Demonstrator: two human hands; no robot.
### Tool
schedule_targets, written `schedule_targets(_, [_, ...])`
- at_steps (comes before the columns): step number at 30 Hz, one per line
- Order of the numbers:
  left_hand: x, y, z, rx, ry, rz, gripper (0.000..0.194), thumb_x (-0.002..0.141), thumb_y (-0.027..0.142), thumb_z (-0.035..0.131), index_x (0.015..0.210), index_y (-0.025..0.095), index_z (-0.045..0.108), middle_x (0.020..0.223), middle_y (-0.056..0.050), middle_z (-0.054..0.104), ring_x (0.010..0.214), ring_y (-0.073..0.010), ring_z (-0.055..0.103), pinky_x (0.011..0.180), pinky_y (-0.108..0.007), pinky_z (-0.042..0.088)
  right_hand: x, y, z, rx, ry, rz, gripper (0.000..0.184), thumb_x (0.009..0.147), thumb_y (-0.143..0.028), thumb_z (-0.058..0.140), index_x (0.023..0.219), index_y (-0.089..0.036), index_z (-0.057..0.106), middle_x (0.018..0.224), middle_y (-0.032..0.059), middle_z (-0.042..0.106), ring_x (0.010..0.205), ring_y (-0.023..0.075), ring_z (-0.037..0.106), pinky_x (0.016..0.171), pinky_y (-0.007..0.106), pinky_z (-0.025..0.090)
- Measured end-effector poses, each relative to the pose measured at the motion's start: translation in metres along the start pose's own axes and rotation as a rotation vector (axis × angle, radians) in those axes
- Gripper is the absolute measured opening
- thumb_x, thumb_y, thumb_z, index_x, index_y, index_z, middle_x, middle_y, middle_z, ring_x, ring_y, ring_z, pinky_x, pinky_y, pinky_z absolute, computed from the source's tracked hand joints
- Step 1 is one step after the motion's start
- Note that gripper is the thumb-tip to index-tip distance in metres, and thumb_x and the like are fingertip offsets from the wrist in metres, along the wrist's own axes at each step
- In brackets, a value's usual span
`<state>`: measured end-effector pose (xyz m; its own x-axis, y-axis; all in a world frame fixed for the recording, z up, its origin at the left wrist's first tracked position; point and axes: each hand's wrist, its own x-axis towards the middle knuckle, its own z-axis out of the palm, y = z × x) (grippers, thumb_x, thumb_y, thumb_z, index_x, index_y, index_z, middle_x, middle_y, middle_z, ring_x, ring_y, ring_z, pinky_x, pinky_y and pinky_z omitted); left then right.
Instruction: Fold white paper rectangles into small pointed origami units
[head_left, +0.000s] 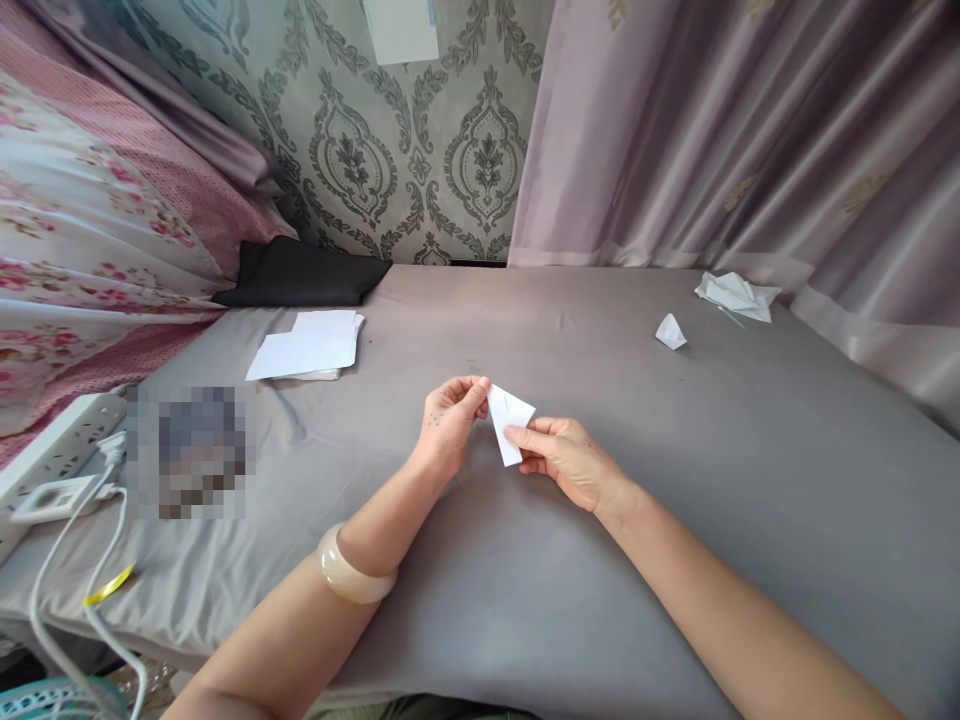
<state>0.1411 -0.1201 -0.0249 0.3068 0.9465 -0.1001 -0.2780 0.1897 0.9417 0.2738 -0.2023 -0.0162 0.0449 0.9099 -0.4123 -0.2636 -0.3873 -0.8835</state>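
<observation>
- Currently between both hands, over the middle of the grey cloth (675, 560): one small folded white paper (507, 405), narrower toward the left hand (451, 425).
- Pinching the paper's upper-left corner with left thumb and forefinger; other left fingers curled in.
- Grasping the paper near its lower right with the right hand (574, 460); right thumb flat on the front face, fingers at the edge and behind.
- Around the left forearm, a pale bangle (352, 570).
- Beyond the left hand, toward the left, a loose stack (306, 345) of white sheets; behind that, black fabric (300, 275).
- Far right on the cloth, a small folded piece (671, 332), apart from a crumpled white heap (739, 295) with a thin stick (731, 318) just beside.
- At left, a white power strip (56, 430) with cables (97, 570), and a yellow strip (110, 585) against one cable. Near these, a pixelated patch, contents unreadable.
- Behind, patterned wallpaper (420, 160) between curtains.
</observation>
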Motion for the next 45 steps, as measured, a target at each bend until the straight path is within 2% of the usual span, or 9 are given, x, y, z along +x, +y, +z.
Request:
schedule_targets(7, [0.005,-0.002,-0.007,0.142,0.075,-0.017,0.024,0.073,0.036,0.071,0.076,0.014,0.063,0.068,-0.001,0.057,0.061,-0.0100,0.050,0.059,-0.023,0.039,-0.005,-0.012,-0.004,0.046,0.054,0.024,0.022,0.068,-0.034,0.075,0.065,-0.015,0.065,0.062,-0.0018,0.057,0.057,0.0070,0.051,0.049,0.018,0.041])
schedule_targets(10, [-0.001,0.003,-0.006,0.428,0.093,0.291,0.019,0.080,0.028,0.061,0.095,0.017,0.065,0.090,-0.006,0.064,0.081,-0.0159,0.058,0.072,-0.027,0.045,-0.006,-0.019,-0.009,0.108,0.105,0.018,0.018,0.066,-0.028,0.073,0.064,-0.015,0.061,0.060,-0.0034,0.052,0.054,0.0063,0.047,0.044,0.017,0.037])
schedule_targets(14, [-0.011,0.006,-0.003,0.777,-0.227,0.774,0.030,0.084,0.014,0.052,0.109,0.023,0.066,0.113,-0.008,0.066,0.110,-0.0219,0.055,0.099,-0.036,0.041,-0.006,-0.023,-0.010,0.158,0.119,0.048,0.014,0.065,-0.025,0.069,0.066,-0.016,0.059,0.057,-0.0048,0.047,0.050,0.0059,0.041,0.038,0.016,0.029])
schedule_targets(17, [-0.014,0.001,-0.001,0.825,-0.417,0.859,0.028,0.089,0.015,0.047,0.106,0.023,0.068,0.109,-0.006,0.070,0.106,-0.0211,0.059,0.095,-0.037,0.045,-0.006,-0.024,-0.010,0.185,0.073,0.078,0.016,0.065,-0.026,0.069,0.066,-0.017,0.057,0.058,-0.0055,0.046,0.049,0.0051,0.039,0.037,0.016,0.025])
schedule_targets(19, [-0.014,-0.003,0.000,0.757,-0.390,0.770,0.025,0.091,0.018,0.049,0.102,0.022,0.070,0.103,-0.006,0.072,0.098,-0.0197,0.063,0.089,-0.034,0.049,-0.008,-0.025,-0.011,0.190,0.036,0.089,0.018,0.066,-0.029,0.070,0.066,-0.016,0.057,0.060,-0.0044,0.047,0.049,0.0054,0.040,0.037,0.016,0.023])
schedule_targets(22, [-0.016,-0.004,0.004,0.506,-0.262,0.424,0.016,0.086,0.026,0.060,0.094,0.020,0.073,0.090,-0.005,0.073,0.082,-0.0179,0.066,0.081,-0.032,0.053,-0.012,-0.027,-0.013,0.081,0.108,-0.015,0.033,0.074,-0.043,0.065,0.059,-0.017,0.054,0.054,-0.0038,0.043,0.046,0.0065,0.036,0.038,0.020,0.019])
schedule_targets(27, [-0.020,0.003,0.011,0.072,-0.294,-0.026,0.025,0.077,0.035,0.071,0.092,0.015,0.074,0.090,-0.006,0.072,0.086,-0.0184,0.067,0.083,-0.032,0.056,-0.014,-0.025,-0.012,-0.465,0.554,-0.650,0.029,0.082,-0.041,0.062,0.064,-0.019,0.056,0.061,-0.0020,0.052,0.057,0.0104,0.047,0.055,0.024,0.038])
schedule_targets(33, [-0.021,0.004,0.013,-0.075,-0.284,-0.110,0.027,0.077,0.035,0.073,0.095,0.016,0.071,0.087,-0.004,0.070,0.079,-0.0145,0.066,0.078,-0.031,0.058,-0.011,-0.013,-0.003,-0.705,0.535,-0.954,0.005,0.082,-0.023,0.062,0.084,-0.021,0.058,0.079,-0.0008,0.062,0.071,0.0123,0.055,0.066,0.025,0.044])
schedule_targets(45, [-0.015,-0.002,0.009,-0.173,-0.244,-0.063,0.017,0.077,0.028,0.074,0.090,0.017,0.075,0.089,-0.004,0.071,0.084,-0.0136,0.066,0.082,-0.028,0.056,-0.007,-0.007,-0.003,-0.691,0.415,-0.906,0.006,0.085,-0.019,0.059,0.081,-0.021,0.062,0.077,-0.0004,0.062,0.069,0.0118,0.057,0.060,0.025,0.045])
